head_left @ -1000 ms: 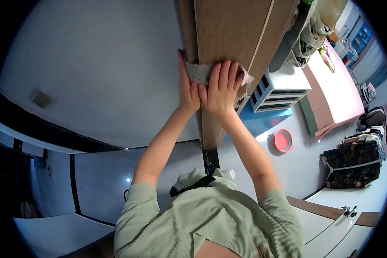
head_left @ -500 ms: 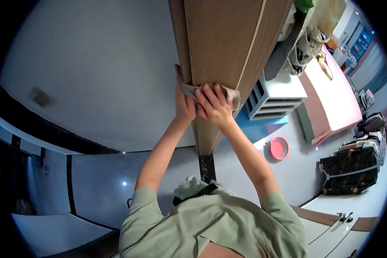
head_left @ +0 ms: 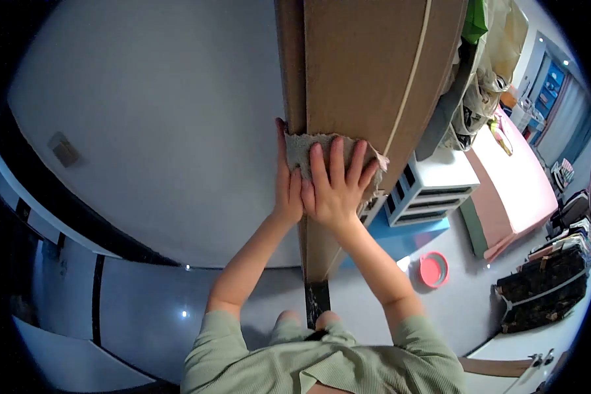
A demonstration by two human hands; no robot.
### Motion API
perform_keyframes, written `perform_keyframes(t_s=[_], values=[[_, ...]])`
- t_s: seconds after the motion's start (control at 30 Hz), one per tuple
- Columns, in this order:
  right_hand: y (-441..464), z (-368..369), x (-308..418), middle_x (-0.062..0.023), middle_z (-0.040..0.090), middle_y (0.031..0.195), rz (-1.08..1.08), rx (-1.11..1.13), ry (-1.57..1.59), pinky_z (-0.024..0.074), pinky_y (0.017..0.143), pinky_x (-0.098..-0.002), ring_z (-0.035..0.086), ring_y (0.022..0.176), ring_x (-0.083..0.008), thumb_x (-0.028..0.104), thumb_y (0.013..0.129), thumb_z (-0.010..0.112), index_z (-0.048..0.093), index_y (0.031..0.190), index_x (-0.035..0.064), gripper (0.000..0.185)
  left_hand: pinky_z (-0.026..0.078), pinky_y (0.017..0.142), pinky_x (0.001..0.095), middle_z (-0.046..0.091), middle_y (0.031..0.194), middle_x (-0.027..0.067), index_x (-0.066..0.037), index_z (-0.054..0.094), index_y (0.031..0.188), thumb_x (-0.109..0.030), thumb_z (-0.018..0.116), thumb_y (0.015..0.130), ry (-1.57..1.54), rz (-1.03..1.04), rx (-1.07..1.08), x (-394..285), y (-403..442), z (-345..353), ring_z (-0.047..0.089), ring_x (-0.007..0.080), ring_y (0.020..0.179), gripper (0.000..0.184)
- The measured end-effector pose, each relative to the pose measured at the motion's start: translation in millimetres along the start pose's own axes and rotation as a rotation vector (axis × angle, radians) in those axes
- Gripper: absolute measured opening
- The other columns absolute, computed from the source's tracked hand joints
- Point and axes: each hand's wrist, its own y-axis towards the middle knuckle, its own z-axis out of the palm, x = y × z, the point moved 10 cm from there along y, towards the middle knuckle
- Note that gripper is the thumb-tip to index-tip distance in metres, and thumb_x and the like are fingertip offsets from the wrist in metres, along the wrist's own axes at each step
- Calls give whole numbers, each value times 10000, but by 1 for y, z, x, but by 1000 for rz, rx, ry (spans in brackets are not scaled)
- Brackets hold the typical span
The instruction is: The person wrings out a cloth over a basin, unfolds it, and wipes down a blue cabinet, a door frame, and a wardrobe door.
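A ragged grey-brown cloth (head_left: 300, 148) lies across the face of a brown door frame (head_left: 354, 72), with frayed edges and a pinkish end at the right. My right hand (head_left: 335, 190) holds it pressed against the frame, palm down and fingers spread upward over it. At the frame's left edge, my left hand (head_left: 287, 187) holds the cloth's left end, its fingers pointing up along the side beside the white wall. The hands touch near the thumbs. Part of the cloth is hidden under the right hand.
Left is a white wall (head_left: 164, 131) with a switch plate (head_left: 64, 150). Right of the frame are hanging bags (head_left: 482, 85), a white drawer unit (head_left: 440, 174), a pink-covered bed (head_left: 515, 190) and a pink basin (head_left: 433, 270) on the floor. Dark clothing (head_left: 545, 292) lies farther right.
The view has tilted, so the frame and room sit lower in the picture. My right hand's fingers are spread wider, and the cloth shows flatter and less bunched across the frame.
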Motion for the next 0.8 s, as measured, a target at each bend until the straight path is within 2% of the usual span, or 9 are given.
perform_keyframes(t_s=[0.07, 0.17, 0.3, 0.43, 0.47, 0.6, 0.8], values=[[-9, 2, 0, -98, 367, 1371, 38, -41, 51, -14, 1025, -583, 243, 1284, -408, 333, 818, 391, 469, 1286, 208, 491, 133, 1081, 370, 101, 1453, 193, 44, 51, 1383, -256, 270, 924, -20, 52, 34, -1, -8, 2, 140, 290, 1339, 591], [-28, 7, 8, -198, 268, 1403, -2, -1, -1, -7, 1024, -590, 168, 1287, -475, 318, 836, 341, 385, 1326, 68, 552, 127, 1083, 364, 98, 1455, 185, 38, 49, 1386, -238, 273, 921, -41, 132, 72, 2, -27, 5, 131, 280, 1341, 584], [-65, 17, 14, -178, 259, 1414, -62, 32, -19, -15, 1031, -571, 163, 1299, -452, 320, 859, 313, 352, 1348, 73, 549, 120, 1086, 356, 94, 1458, 175, 29, 47, 1389, -213, 278, 919, -60, 226, 79, 16, -69, 11, 120, 267, 1344, 577], [-118, 25, 15, -129, 264, 1424, -153, -59, -33, 34, 1044, -543, 192, 1306, -403, 354, 876, 318, 356, 1354, 120, 534, 112, 1088, 348, 89, 1462, 164, 21, 44, 1393, -189, 282, 916, -60, 311, 56, 31, -115, 13, 109, 254, 1347, 573], [-130, 25, 14, -112, 274, 1421, -162, -108, -37, 77, 1044, -534, 209, 1306, -380, 343, 875, 341, 358, 1353, 134, 522, 110, 1089, 346, 88, 1462, 162, 19, 43, 1393, -183, 283, 915, -61, 330, 48, 35, -124, 13, 106, 251, 1348, 572], [-167, 29, 14, -119, 288, 1410, -200, -246, -24, 126, 1032, -537, 222, 1301, -373, 294, 871, 369, 352, 1351, 121, 511, 102, 1091, 338, 84, 1466, 151, 10, 41, 1397, -159, 288, 912, -88, 348, 13, 52, -151, 8, 95, 238, 1351, 569], [-226, 50, 14, -135, 283, 1411, -156, -64, -8, 97, 1044, -522, 220, 1307, -366, 284, 858, 378, 349, 1350, 98, 527, 94, 1094, 331, 83, 1468, 139, 0, 45, 1399, -130, 295, 909, -94, 251, 67, 72, -206, 18, 84, 224, 1354, 565]])
